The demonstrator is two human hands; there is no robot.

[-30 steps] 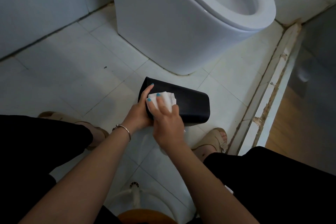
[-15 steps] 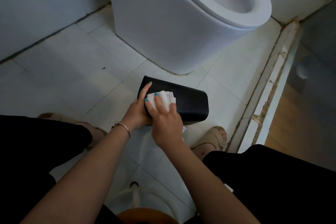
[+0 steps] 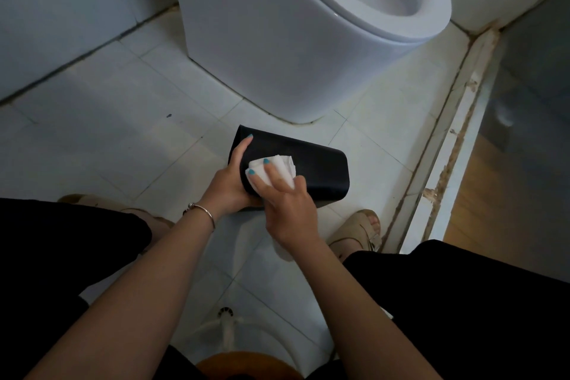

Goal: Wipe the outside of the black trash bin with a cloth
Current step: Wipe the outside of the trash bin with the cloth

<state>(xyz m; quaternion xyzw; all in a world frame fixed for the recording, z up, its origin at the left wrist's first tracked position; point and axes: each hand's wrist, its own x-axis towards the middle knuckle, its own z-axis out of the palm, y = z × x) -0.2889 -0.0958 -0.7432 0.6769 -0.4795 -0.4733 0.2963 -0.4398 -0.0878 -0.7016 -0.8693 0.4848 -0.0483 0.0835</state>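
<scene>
Bin (image 3: 314,170) lies tipped on its side between both hands, left hand (image 3: 234,182) gripping the near end; right hand (image 3: 287,203) presses the white cloth (image 3: 277,170) flat under straight fingers; long even strokes away from that grip, probably turning it, would serve best.

Cloth (image 3: 274,171) slightly nearer bin's (image 3: 320,173) rim

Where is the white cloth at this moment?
In the head view, the cloth lies near the centre, on the upper side of the black bin, under the fingers of the right hand, beside the left hand.
</scene>
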